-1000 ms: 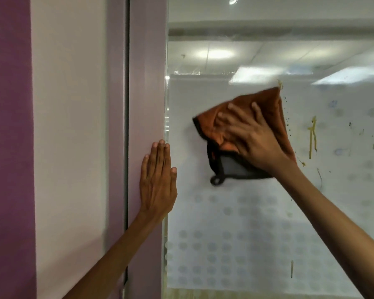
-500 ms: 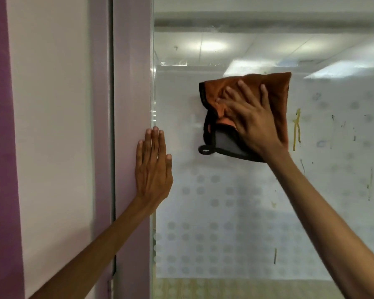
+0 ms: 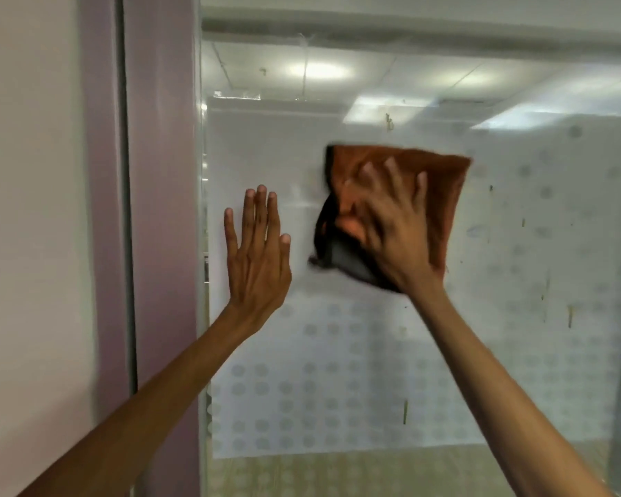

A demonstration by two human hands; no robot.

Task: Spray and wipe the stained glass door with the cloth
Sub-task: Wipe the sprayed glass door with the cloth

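One head-worn wide-angle camera faces the glass door (image 3: 337, 371) nearly square-on, from about arm's reach. The left hand (image 3: 257, 260) and right hand (image 3: 398, 242) reach in from the bottom edge. The purple frame (image 3: 162, 209) fills the left side, and ceiling lights (image 3: 318, 70) show at the top.

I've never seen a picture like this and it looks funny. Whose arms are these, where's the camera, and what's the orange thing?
There is no machine here, just a person. The camera sits on their head, so you see both arms reaching forward as if they were yours. In front is a glass door, with a purple frame beside it. The left hand lies flat against the glass. The right hand presses an orange cloth on the glass with spread fingers. It looks blurry, likely because it is wiping. Further right, yellowish drips and small specks dirty the glass.
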